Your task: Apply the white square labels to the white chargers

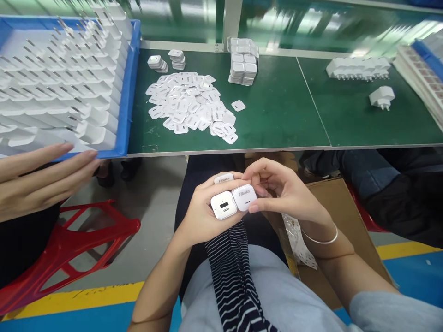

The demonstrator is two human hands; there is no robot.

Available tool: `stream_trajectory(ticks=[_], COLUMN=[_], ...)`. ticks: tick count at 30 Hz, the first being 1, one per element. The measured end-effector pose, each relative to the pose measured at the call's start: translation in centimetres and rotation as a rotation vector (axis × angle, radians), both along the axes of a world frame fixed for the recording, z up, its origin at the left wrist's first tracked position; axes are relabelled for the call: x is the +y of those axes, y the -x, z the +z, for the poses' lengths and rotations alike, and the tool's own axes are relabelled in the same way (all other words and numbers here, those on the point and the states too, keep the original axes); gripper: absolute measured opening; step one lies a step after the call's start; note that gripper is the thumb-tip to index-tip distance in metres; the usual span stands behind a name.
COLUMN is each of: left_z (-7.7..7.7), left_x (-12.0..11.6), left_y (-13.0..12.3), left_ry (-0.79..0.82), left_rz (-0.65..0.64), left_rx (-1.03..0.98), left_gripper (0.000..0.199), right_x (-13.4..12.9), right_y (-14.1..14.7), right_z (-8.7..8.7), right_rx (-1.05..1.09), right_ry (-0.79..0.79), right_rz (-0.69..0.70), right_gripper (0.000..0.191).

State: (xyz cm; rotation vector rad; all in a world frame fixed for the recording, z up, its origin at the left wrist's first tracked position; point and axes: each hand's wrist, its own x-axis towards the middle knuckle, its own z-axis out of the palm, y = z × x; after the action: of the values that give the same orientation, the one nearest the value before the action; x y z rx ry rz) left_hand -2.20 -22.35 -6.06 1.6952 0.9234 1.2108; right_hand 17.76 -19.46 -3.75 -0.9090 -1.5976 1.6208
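Above my lap, my left hand [199, 210] is wrapped round several white plug chargers with their end faces up. One charger [218, 213] shows a bare face with a dark rectangular opening and a slot. Beside it a white printed cover plate [243, 197] with a small slot lies over the end of another charger. A further printed charger [221, 177] pokes out between my left fingers. The thumb and fingers of my right hand [287, 186] close on the right edge of the cover plate; whether it sits fully flush, I cannot tell.
Loose cover plates [188, 103] are heaped on the green bench [277, 120], with stacked pieces [243, 69] behind. A blue tray [128, 106] of pronged chargers stands left, near another person's hand [44, 177]. More chargers [358, 68] sit right. Below are a red stool [104, 226] and a cardboard box [341, 207].
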Motion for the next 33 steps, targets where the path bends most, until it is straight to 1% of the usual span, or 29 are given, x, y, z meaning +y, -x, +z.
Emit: stream_trajectory(ticks=[4, 8, 9, 10, 12, 13, 14, 15, 17, 18, 19, 21, 23, 25, 27, 29, 31, 33], left_z=[0.3, 0.5, 0.6, 0.6, 0.7, 0.7, 0.7, 0.7, 0.5, 0.4, 0.3, 0.1, -0.2, -0.4, -0.6, -0.7, -0.8, -0.8], left_x=[0.0, -0.2, -0.4, -0.7, -1.2, -1.4, -1.4, -1.4, -1.1, -0.8, -0.5, 0.0, 0.4, 0.6, 0.7, 0.7, 0.5, 0.2], left_y=[-0.1, -0.4, -0.7, -1.0, -1.6, -1.7, -1.8, -1.7, -1.1, -0.7, -0.2, 0.6, 1.0, 1.2, 1.2, 1.0, 0.8, 0.7], left_ry=[-0.011, -0.019, -0.024, -0.027, -0.03, -0.026, -0.014, 0.003, 0.036, 0.049, 0.057, 0.058, 0.047, 0.033, 0.027, 0.02, 0.02, 0.044], left_rz=[0.018, 0.036, 0.006, -0.07, -0.282, -0.358, -0.377, -0.33, -0.146, -0.072, -0.023, 0.025, 0.045, 0.049, 0.023, -0.024, -0.058, -0.073], left_rx=[-0.016, -0.019, -0.025, -0.029, -0.052, -0.071, -0.089, -0.103, -0.118, -0.116, -0.112, -0.108, -0.074, -0.011, 0.047, 0.067, 0.071, 0.084], left_gripper=[0.042, 0.042, 0.042, 0.044, 0.048, 0.051, 0.052, 0.052, 0.05, 0.05, 0.05, 0.05, 0.05, 0.049, 0.046, 0.042, 0.036, 0.033], right_x=[-0.4, -0.8, -0.7, -0.6, -0.1, 0.3, 0.6, 1.0, 1.5, 1.7, 1.7, 1.7, 1.6, 1.6, 1.8, 2.3, 2.9, 3.4], right_y=[0.1, 0.7, 0.9, 1.1, 1.3, 1.2, 1.0, 0.7, 0.0, -0.4, -0.6, -0.8, -0.5, 0.1, 0.8, 1.4, 1.8, 2.1], right_z=[-0.1, -0.5, -0.7, -1.0, -1.6, -2.0, -2.2, -2.4, -2.8, -2.9, -3.0, -3.1, -3.1, -2.8, -2.4, -1.8, -1.4, -1.3], right_rx=[0.042, 0.064, 0.06, 0.057, 0.052, 0.059, 0.084, 0.121, 0.206, 0.239, 0.251, 0.221, 0.176, 0.143, 0.106, 0.052, -0.002, -0.032], right_ry=[0.027, 0.026, 0.029, 0.036, 0.077, 0.094, 0.095, 0.084, 0.04, 0.018, 0.009, 0.002, -0.028, -0.063, -0.082, -0.066, -0.007, 0.054], right_rz=[-0.064, -0.117, -0.162, -0.222, -0.295, -0.309, -0.318, -0.327, -0.396, -0.441, -0.456, -0.429, -0.401, -0.386, -0.347, -0.241, -0.089, 0.026], right_gripper=[0.035, 0.033, 0.031, 0.028, 0.028, 0.028, 0.027, 0.025, 0.018, 0.015, 0.013, 0.012, 0.011, 0.01, 0.011, 0.016, 0.021, 0.019])
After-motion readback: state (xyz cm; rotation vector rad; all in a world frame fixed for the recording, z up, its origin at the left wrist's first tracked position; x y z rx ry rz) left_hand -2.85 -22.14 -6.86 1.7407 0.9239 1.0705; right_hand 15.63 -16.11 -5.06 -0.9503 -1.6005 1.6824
